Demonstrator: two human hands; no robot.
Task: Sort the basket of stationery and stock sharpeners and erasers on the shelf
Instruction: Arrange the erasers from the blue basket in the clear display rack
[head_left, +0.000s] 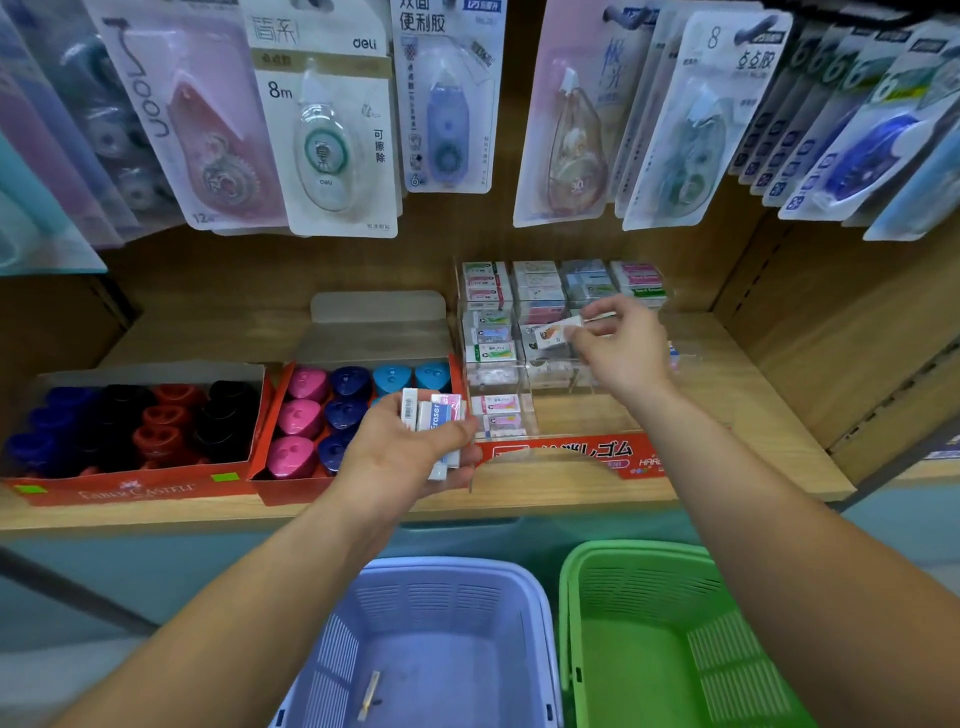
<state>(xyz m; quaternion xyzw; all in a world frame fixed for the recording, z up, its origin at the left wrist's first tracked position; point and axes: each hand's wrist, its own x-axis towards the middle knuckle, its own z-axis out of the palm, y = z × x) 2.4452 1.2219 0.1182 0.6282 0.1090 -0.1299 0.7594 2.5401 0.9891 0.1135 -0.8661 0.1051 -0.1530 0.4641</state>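
**Stocking erasers on the shelf**

Wooden shelf (675, 488) carries two red sharpener boxes (135, 483) at its left front edge. Beside them, a clear eraser rack (524, 332). Left hand (405, 447) grips stacked erasers (434, 415); right hand (623, 348) pinches one eraser (556, 332) over the rack.

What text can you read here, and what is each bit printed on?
"deli" and "8m": white correction tape card.
"FABER-CASTELL": red sharpener box.
"Eraser", partly covered: eraser stack in the left hand.
Eraser in right hand, clear eraser display labels: too blurred.
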